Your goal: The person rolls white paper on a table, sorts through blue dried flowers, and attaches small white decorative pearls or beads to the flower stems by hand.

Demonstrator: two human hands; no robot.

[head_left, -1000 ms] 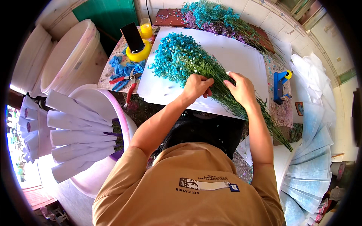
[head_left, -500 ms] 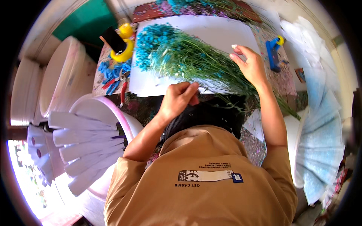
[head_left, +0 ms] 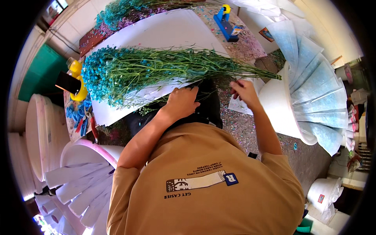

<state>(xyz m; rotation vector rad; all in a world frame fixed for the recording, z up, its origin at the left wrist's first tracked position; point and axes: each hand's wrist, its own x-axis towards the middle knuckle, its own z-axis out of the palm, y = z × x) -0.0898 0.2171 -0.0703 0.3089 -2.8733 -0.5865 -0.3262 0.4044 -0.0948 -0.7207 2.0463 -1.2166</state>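
A large bunch of dried flowers (head_left: pixel 164 64) lies across the white sheet (head_left: pixel 150 33). Its turquoise heads are on the left, and its green stems gather to a narrow end on the right. My left hand (head_left: pixel 182 102) is at the sheet's near edge, just below the stems, with its fingers curled in. Thin loose stems show near its fingertips, but what it grips is hidden. My right hand (head_left: pixel 246 94) hovers below the stem ends, apart from the bunch. Its fingers are loosely bent and a little apart, with nothing visible in them.
At the table's left are a yellow tape roll (head_left: pixel 79 89), a phone (head_left: pixel 67 83) and red-handled pliers (head_left: pixel 94 127). A blue tape dispenser (head_left: pixel 226 25) stands far right. White tubs with pleated wrapping flank me, left (head_left: pixel 90 149) and right (head_left: pixel 274 102). More flowers (head_left: pixel 117 15) lie behind.
The view has swung to the right. My right hand has come down from above the stems to below their ends. My left hand has stayed by the sheet's near edge.
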